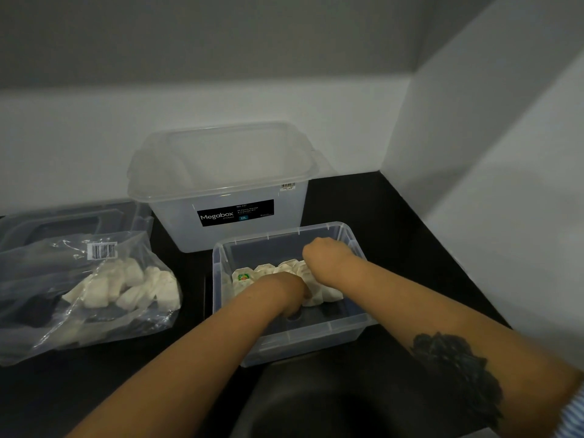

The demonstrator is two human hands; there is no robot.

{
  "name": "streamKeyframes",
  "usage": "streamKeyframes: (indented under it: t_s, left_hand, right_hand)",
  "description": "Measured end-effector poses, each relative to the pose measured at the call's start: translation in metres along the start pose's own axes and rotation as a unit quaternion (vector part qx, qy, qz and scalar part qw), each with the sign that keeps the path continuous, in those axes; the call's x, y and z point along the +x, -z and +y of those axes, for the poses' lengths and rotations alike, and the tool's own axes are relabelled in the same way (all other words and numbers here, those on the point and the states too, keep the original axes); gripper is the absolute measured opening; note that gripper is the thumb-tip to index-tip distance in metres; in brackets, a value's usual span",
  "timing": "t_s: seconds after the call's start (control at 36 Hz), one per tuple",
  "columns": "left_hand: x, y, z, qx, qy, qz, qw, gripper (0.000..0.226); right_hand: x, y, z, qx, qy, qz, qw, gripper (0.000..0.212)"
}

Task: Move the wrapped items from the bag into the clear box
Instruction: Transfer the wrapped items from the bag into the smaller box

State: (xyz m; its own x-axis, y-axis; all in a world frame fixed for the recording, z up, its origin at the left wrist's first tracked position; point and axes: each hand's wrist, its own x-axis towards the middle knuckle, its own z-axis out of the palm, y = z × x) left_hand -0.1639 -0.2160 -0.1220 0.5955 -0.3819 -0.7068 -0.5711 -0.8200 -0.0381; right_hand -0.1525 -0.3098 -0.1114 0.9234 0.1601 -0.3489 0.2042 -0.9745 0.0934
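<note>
Clear box (354,324), counter (379,210): I log both forearms reaching in. Left hand (284,292), right hand (325,254) curled among wrapped items (265,271); grip contents indiscernible. Bag (79,286) lies left.

Your way into the clear box (328,335) is from above only; its four walls rise around both of your hands, the left hand (289,294) low near the front wall and the right hand (325,252) toward the back. A row of wrapped items (268,271) fills the middle of the floor, leaving bare floor along the front and back. Directly behind stands the tall lidded tub (221,184), blocking any reach straight back. To the left, the bag (79,295) lies flat, with a strip of dark counter (196,279) between it and the box. On the right the counter is open up to the wall (489,184).
</note>
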Motion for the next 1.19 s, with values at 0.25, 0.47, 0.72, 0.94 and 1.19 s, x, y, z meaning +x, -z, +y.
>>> streamKeyframes:
  t_s: [0.25, 0.47, 0.72, 0.94, 1.19]
  left_hand:
    - [-0.003, 0.004, -0.003, -0.037, 0.009, 0.027, 0.999, 0.062]
    - [-0.005, 0.004, -0.025, -0.162, 0.030, 0.173, 0.971, 0.038]
    - [-0.039, 0.014, -0.038, -0.232, 0.061, 0.396, 0.886, 0.044]
    - [-0.092, 0.005, -0.082, -0.288, 0.088, 0.536, 0.789, 0.047]
    - [-0.158, -0.030, -0.165, -0.370, 0.133, 0.562, 0.728, 0.044]
  right_hand:
    - [-0.007, 0.012, 0.007, -0.040, 0.031, 0.045, 0.998, 0.016]
    - [-0.017, 0.020, 0.013, 0.007, 0.031, 0.127, 0.991, 0.023]
    - [-0.032, 0.037, 0.023, 0.100, 0.009, 0.230, 0.968, 0.027]
    - [-0.036, 0.066, -0.013, 0.152, 0.022, 0.294, 0.943, 0.025]
    - [-0.034, 0.100, -0.090, 0.212, 0.089, 0.313, 0.922, 0.016]
